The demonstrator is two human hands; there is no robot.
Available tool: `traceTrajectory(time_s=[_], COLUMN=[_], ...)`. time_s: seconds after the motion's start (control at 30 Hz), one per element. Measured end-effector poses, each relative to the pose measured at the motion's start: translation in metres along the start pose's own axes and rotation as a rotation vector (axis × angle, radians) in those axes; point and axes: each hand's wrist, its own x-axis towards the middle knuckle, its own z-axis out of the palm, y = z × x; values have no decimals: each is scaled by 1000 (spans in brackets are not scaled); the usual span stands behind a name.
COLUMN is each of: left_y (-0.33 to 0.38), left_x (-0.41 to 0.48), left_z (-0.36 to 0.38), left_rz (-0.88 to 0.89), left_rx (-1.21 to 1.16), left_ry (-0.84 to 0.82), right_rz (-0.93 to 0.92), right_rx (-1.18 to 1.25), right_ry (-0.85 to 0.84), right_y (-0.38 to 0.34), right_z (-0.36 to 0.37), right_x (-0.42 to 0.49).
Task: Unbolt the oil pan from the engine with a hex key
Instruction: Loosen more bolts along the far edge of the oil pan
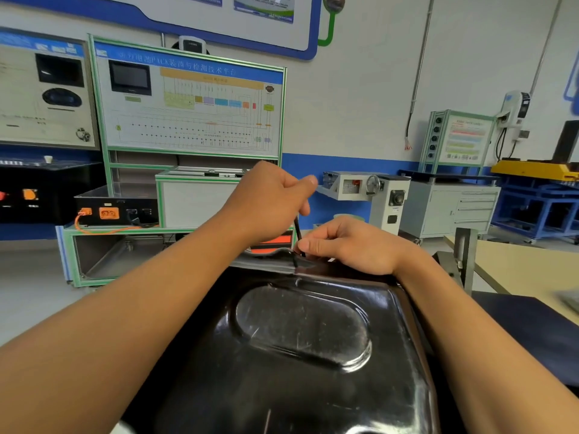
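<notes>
A glossy black oil pan with an oval recess fills the lower middle of the view. A thin black hex key stands nearly upright at the pan's far rim. My left hand grips the key's upper end, fingers curled round it. My right hand sits lower at the rim and pinches the key's lower shaft between thumb and fingers. The bolt under the key's tip is hidden by my fingers.
A green-framed training board and a white cabinet stand behind the pan. A black box with orange connectors lies to the left. A beige table and a metal bracket are on the right.
</notes>
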Motion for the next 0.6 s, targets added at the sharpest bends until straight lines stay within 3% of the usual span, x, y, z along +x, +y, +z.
traceTrajectory(time_s=[0.17, 0.3, 0.47, 0.6], left_y=[-1, 2, 2, 0], left_x=[2, 0, -5, -6], left_z=[-9, -17, -22, -19], left_rz=[-244, -350, -276, -126], left_rx=[-285, -550, -626, -427], left_ry=[-39, -200, -446, -423], right_rz=[11, -1, 18, 36], right_rx=[-14, -8, -36, -65], right_ry=[9, -1, 25, 42], right_y=[-1, -1, -1, 0], right_z=[0, 0, -1, -1], right_x=[-1, -1, -1, 0])
